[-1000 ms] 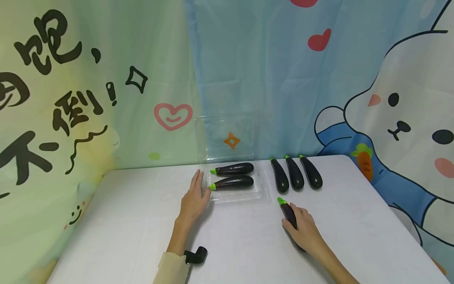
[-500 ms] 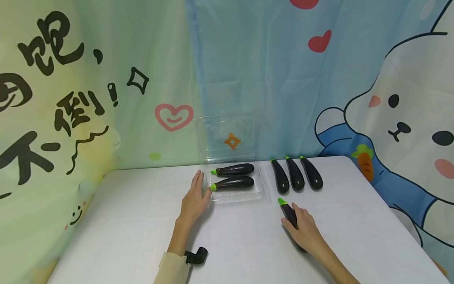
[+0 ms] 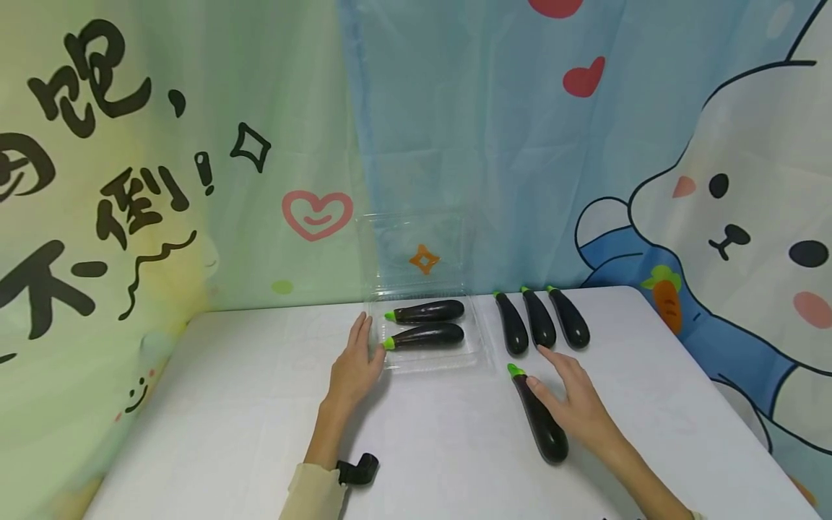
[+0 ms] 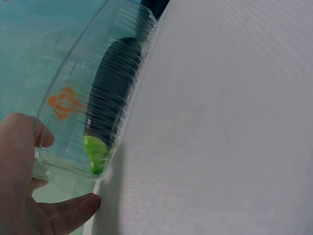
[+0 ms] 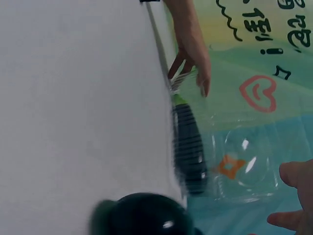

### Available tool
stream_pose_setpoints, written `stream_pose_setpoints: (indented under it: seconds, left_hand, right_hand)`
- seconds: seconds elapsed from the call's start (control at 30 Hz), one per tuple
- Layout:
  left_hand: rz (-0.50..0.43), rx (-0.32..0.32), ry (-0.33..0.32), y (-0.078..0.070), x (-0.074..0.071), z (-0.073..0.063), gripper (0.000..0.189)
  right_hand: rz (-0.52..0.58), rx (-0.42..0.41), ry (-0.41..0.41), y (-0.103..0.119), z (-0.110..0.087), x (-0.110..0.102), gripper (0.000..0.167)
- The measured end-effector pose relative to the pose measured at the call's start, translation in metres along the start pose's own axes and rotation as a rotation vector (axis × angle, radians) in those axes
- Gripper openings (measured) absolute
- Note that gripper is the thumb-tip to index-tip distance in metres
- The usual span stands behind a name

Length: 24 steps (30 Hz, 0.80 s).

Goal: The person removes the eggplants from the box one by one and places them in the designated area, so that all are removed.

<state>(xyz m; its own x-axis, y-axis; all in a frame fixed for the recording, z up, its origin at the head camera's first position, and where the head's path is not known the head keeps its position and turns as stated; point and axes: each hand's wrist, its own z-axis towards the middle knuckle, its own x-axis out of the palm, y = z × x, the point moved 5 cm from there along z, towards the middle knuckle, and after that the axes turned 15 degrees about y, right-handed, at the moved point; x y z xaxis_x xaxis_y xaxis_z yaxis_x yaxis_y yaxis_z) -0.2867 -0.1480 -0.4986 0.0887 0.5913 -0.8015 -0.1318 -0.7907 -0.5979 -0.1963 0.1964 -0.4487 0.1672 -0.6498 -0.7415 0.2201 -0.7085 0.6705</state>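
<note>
A black eggplant (image 3: 544, 426) with a green stem lies on the white table. My right hand (image 3: 578, 406) is beside its stem half, thumb and fingers spread, holding nothing. In the right wrist view that eggplant's rounded end (image 5: 149, 215) looms large at the bottom, with my right hand's fingertips (image 5: 293, 178) at the right edge. A clear plastic clamshell box (image 3: 479, 339) stands with its lid up and two eggplants (image 3: 429, 334) lying crosswise inside. Against its left side rests my left hand (image 3: 353, 372), fingers extended; the left wrist view shows its thumb and fingers (image 4: 73, 211) at the box's end.
Three more eggplants (image 3: 539, 318) lie side by side right of the box, near the table's back edge. A printed curtain (image 3: 416, 108) hangs right behind the table (image 3: 227, 419). The raised lid (image 3: 416, 220) stands against it.
My right hand has let go of the front eggplant and shifted up and to the right, its fingers spreading. The eggplant stays lying where it was. My left hand keeps its place at the box.
</note>
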Motion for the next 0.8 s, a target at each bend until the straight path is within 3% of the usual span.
stream_pose_setpoints:
  seconds: [0.33, 0.8]
  left_hand:
    - [0.001, 0.007, -0.013, 0.000, -0.001, 0.000, 0.061]
    - [-0.002, 0.005, 0.000, 0.000, 0.000, 0.000, 0.061]
  right_hand:
    - [0.046, -0.055, 0.085, 0.030, 0.001, -0.002, 0.057]
    - [0.029, -0.026, 0.159, 0.038, 0.009, 0.017, 0.056]
